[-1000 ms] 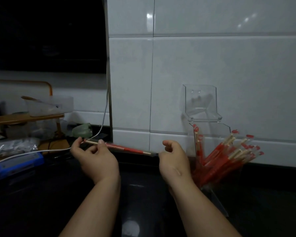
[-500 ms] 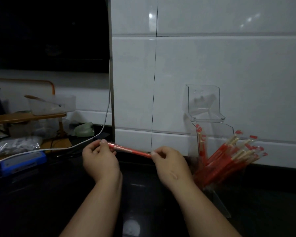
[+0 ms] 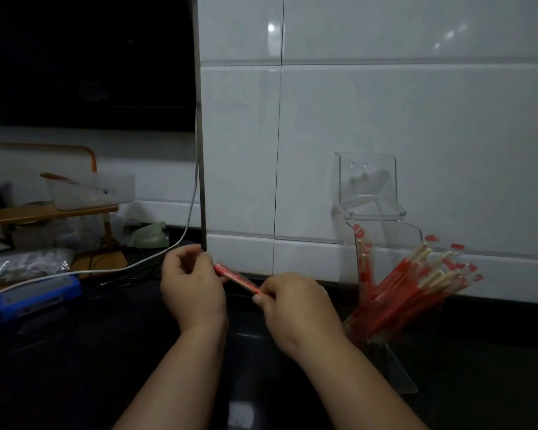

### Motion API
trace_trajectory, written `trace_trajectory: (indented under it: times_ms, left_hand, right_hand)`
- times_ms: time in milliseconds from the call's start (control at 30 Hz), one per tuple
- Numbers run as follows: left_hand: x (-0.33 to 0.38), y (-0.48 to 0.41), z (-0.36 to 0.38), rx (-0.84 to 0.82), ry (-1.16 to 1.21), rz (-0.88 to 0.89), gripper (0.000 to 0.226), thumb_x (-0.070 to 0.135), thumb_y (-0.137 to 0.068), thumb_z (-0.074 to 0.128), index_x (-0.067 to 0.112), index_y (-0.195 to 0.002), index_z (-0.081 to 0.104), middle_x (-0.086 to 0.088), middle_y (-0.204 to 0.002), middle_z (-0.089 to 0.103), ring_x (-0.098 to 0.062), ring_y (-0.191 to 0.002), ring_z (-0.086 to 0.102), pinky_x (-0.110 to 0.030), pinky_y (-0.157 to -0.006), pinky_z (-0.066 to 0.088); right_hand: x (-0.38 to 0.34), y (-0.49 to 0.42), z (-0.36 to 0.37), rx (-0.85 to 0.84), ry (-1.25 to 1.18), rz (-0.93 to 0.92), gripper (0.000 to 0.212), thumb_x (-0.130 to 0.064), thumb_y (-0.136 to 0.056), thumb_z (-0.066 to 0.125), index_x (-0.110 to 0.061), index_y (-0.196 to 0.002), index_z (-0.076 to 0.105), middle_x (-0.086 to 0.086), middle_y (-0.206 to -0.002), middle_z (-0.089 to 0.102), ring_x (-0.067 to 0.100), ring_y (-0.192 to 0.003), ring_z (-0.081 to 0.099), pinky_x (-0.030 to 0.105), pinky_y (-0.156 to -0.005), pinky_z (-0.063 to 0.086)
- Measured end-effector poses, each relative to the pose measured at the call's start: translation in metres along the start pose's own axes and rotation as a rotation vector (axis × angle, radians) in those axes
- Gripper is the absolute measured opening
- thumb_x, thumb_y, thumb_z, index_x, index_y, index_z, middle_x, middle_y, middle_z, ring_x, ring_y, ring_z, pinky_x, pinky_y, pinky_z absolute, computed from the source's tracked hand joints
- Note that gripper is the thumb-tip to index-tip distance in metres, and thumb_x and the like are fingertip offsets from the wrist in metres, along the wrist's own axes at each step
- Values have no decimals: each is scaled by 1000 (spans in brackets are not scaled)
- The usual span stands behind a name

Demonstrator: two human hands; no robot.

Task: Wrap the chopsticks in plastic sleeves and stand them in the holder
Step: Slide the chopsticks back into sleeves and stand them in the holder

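Note:
Both hands hold one pair of chopsticks in a red plastic sleeve (image 3: 235,277) above the dark counter. My left hand (image 3: 191,288) pinches its left end, and my right hand (image 3: 295,301) grips its right end; only a short red stretch shows between them. To the right stands a clear plastic holder (image 3: 385,240) against the white tiled wall, its lid tipped up. Several sleeved chopsticks (image 3: 416,283) with red wrappers lean out of it to the right.
A white cable (image 3: 156,259) runs across the counter at left, past a blue box (image 3: 38,294) and a crinkled plastic bag (image 3: 22,266). A wooden rack (image 3: 44,212) carrying a clear tub (image 3: 90,189) stands at far left. The dark counter (image 3: 106,352) stretches in front.
My hands have come closer together along the sleeved chopsticks. The bare wooden end that showed at the left is now hidden, and less of the red sleeve shows between the hands.

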State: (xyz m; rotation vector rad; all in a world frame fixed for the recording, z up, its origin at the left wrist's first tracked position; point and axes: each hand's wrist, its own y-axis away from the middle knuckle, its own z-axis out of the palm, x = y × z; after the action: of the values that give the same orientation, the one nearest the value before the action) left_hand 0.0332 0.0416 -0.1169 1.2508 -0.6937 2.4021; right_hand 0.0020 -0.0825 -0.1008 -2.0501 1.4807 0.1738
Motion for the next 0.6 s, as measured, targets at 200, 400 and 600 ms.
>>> trace_trajectory:
  times_ms: [200,400,600]
  left_hand:
    - [-1,-3,0,55,75,-89,16,19,-104,42,19,-110,56,-5,-80,62,-13,-55,53,-24,-45,44]
    - [-6,4,1,-39,-50,-72,14,20,-101,49,24,-95,60,-3,-84,63,-17,-65,53,-30,-58,43]
    - [-17,12,3,-320,-252,67,8,19,-94,62,25,-88,63,0,-84,66,-23,-75,60,-42,-72,51]
  right_hand:
    - [-1,1,-19,218,-94,-65,24,-39,-98,53,-24,-101,71,-7,-92,43,11,-82,44,25,-71,34]
    - [-9,8,-41,757,-357,-325,10,-17,-91,64,-17,-100,67,-11,-87,53,0,-73,45,5,-67,35]
    - [1,9,-67,1005,-434,-326,12,-19,-96,57,-11,-99,65,-4,-89,57,6,-71,50,15,-62,41]
